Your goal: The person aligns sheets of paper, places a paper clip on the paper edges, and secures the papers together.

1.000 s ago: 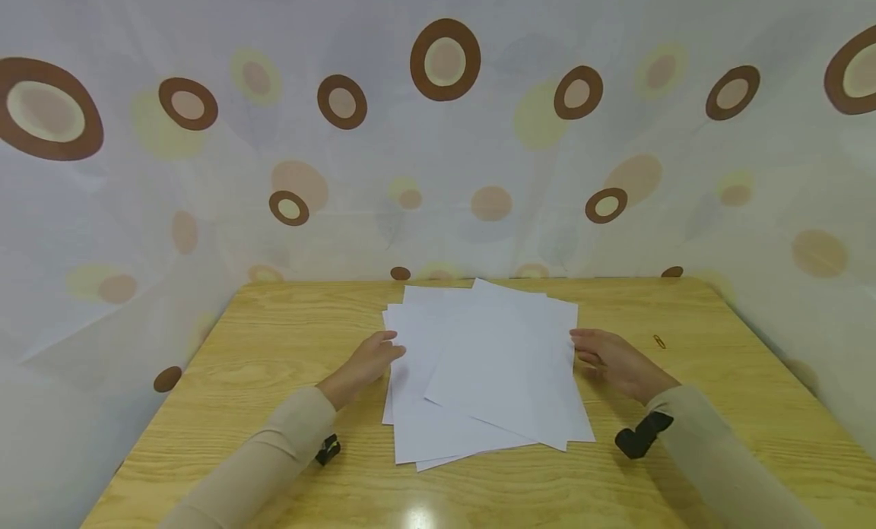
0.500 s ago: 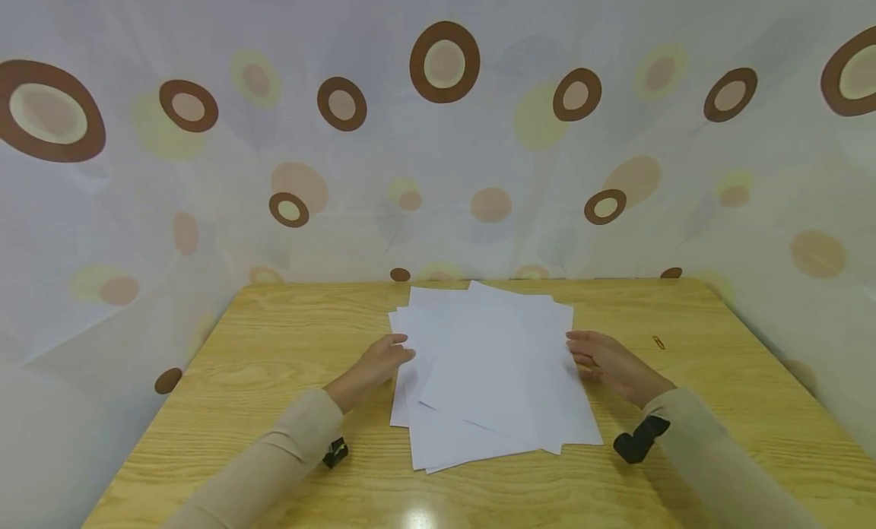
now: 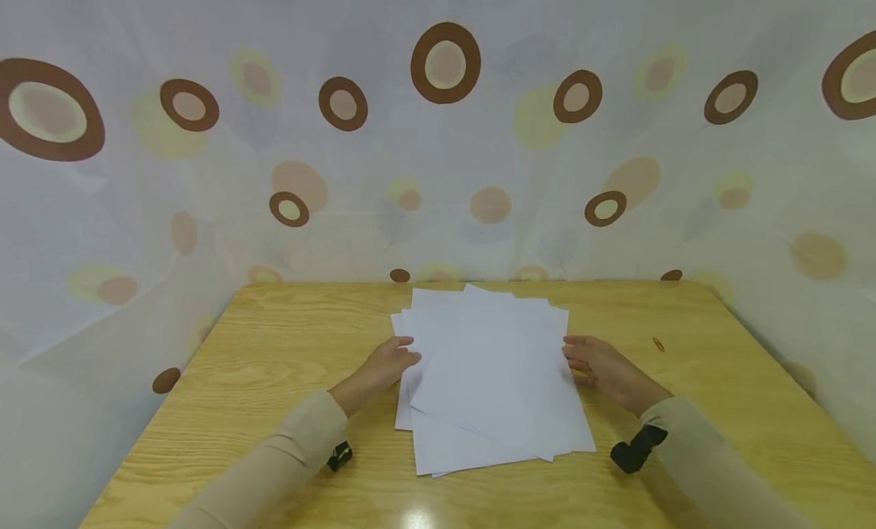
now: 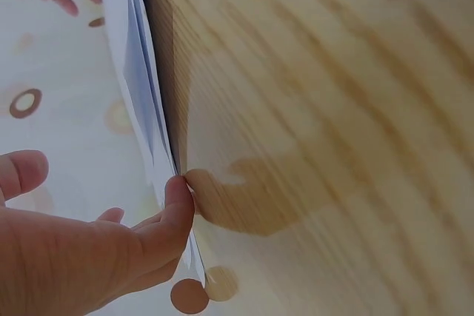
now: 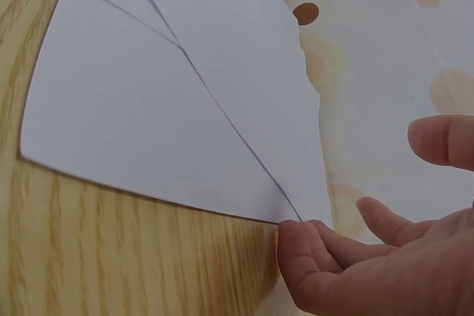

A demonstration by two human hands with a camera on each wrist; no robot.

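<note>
Several white paper sheets (image 3: pixel 489 377) lie in a loose pile on the wooden table, their corners fanned out at different angles. At the pile's left edge is my left hand (image 3: pixel 378 369); in the left wrist view its fingertips (image 4: pixel 178 192) press against the sheet edges, the thumb held apart. On the opposite side my right hand (image 3: pixel 611 368) touches the right edge. The right wrist view shows its fingertips (image 5: pixel 295 236) against the paper edges (image 5: pixel 148 116), with the thumb raised away from them. Neither hand curls round the paper.
An orange paper clip (image 3: pixel 658 344) lies on the table (image 3: pixel 287 339) to the right of my right hand. A white curtain (image 3: pixel 438 156) with brown rings and pale dots stands behind the table and along both sides.
My left hand has pushed the left-side sheets rightward, and my right hand has moved slightly left. The top sheet has slid left, so the pile looks narrower with edges closer together.
</note>
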